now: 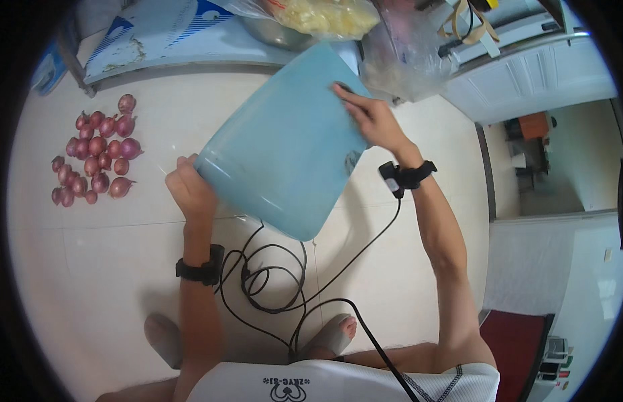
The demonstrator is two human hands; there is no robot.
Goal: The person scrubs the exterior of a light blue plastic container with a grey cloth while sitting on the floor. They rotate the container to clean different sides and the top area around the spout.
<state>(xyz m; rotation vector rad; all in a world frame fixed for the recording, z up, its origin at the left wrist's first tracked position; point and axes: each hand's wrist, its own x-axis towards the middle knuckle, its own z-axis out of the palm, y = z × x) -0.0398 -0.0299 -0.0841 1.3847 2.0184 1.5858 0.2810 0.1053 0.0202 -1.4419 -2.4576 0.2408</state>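
Observation:
A light-blue plastic bin (286, 135) is held up slantwise over the floor, its outer side facing me. My left hand (193, 188) is closed on its lower left edge. At the upper right my right hand (376, 123) grips the bin's side, with fingers at a dark handle opening; this hand looks slightly blurred. The bin's inside is hidden, so I cannot tell whether it holds anything. To the left, several red onions (97, 145) lie in a loose cluster on the pale tile floor (110, 256), apart from my left hand.
Black cables (271, 296) lie coiled near my feet, one running to my right wrist strap (416, 175). Beyond the bin stands a low metal shelf (180, 60) with a metal bowl (276, 34) and a bag of yellow pieces (324, 17). White cabinets (532, 75) are at right.

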